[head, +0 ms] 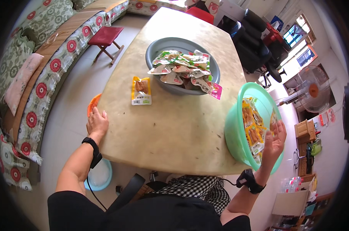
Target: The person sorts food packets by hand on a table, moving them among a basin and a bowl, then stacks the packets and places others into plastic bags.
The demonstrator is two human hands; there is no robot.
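Observation:
My right hand (274,141) is over the near side of a green plastic basin (233,130), with a blurred snack packet (273,117) at its fingers. Inside that basin lie several yellow-edged snack packets (253,134) with clear windows. At the table's left edge, my left hand (97,122) hangs beside an orange plastic container (93,104); its fingertips are partly hidden, so its grip is unclear. One yellow-and-white snack packet (141,90) lies flat on the table (163,130). Farther back, a grey basin (163,46) holds a heap of white-and-green snack packets (183,65), some overhanging its rim.
A blue basin (101,176) stands on the floor below my left arm. Left of the table are a red folding stool (105,36) and a covered sofa (41,88). A black office chair (254,43) and a fan (313,89) stand to the right.

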